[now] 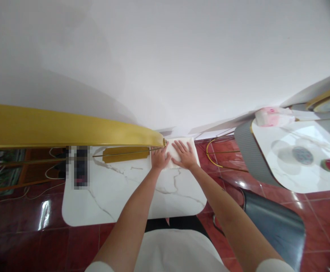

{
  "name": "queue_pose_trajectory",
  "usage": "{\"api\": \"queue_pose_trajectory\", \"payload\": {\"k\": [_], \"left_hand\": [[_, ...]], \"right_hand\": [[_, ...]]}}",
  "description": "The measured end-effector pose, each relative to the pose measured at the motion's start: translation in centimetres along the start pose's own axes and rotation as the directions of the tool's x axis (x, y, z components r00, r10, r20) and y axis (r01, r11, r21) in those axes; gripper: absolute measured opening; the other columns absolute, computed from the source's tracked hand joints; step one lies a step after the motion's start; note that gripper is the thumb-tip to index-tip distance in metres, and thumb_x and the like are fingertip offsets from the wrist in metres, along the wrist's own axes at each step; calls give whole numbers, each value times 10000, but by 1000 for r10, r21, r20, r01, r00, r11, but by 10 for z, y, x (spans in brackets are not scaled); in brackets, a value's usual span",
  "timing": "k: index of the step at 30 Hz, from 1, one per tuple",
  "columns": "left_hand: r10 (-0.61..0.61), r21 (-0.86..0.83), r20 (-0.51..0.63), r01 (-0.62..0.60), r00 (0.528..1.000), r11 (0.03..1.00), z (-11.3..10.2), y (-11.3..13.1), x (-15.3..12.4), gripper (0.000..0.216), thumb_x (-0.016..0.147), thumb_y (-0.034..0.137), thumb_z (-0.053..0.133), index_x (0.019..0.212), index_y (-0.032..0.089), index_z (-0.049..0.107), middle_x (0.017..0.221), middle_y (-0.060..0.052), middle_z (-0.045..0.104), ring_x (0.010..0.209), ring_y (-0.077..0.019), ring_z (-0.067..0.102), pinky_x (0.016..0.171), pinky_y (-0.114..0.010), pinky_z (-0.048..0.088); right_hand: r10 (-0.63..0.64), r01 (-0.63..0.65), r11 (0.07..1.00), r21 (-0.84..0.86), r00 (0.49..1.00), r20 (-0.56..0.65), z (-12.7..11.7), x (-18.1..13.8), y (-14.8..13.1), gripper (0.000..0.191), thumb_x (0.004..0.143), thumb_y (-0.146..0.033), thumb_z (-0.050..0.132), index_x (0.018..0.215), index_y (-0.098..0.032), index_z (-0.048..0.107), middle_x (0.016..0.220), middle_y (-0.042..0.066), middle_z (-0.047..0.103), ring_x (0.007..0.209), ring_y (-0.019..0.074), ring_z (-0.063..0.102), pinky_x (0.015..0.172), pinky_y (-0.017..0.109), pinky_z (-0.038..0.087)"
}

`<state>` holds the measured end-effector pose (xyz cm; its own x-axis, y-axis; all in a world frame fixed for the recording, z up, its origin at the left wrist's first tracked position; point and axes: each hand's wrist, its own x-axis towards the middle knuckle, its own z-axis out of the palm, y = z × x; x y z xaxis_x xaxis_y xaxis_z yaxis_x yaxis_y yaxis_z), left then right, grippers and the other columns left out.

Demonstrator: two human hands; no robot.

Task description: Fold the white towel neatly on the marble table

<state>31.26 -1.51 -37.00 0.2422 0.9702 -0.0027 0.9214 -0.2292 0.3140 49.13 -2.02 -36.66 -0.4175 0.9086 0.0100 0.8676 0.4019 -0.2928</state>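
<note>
And here we have the left hand (159, 158) and right hand (185, 155), palms down with fingers spread on the white cloth (175, 153) at the desk's (105, 196) far right corner, resting flat rather than gripping. The danger looks to be on the left, where fingers tucked in by the end of the gold frame (68, 128) could knock it, while a hard rightward push might slide the cloth off the edge! Both arms (138, 204) stretch forward, converging, elbows nearly straight.
</note>
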Motion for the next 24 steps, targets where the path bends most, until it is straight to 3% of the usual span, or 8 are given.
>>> {"api": "queue_pose_trajectory", "payload": {"k": [7,12,24], "left_hand": [[20,65,-35,-18,999,998,-2,2,-3,582,874,351,447,1434,300,299,1442,-18,409,1348,-240,324,1147,-448,146],[31,67,-56,-28,998,997,-2,3,-14,589,868,357,455,1433,303,299,1485,-9,337,1365,-239,294,1150,-456,142],[95,8,-31,-95,995,995,-4,3,-94,607,862,342,460,1440,290,281,1515,4,266,1414,-229,165,1153,-475,135]], "right_hand": [[4,-5,1000,-17,998,-58,5,-4,-1,735,864,-536,442,1471,-211,187,1523,61,215,1391,257,188,1129,489,26],[15,-17,1000,-26,998,-67,6,-16,-8,717,873,-532,428,1471,-221,184,1523,48,218,1392,239,189,1131,478,25],[72,-74,995,-73,997,-32,14,-84,-62,712,869,-500,419,1473,-207,182,1524,59,210,1394,248,179,1129,483,31]]}}
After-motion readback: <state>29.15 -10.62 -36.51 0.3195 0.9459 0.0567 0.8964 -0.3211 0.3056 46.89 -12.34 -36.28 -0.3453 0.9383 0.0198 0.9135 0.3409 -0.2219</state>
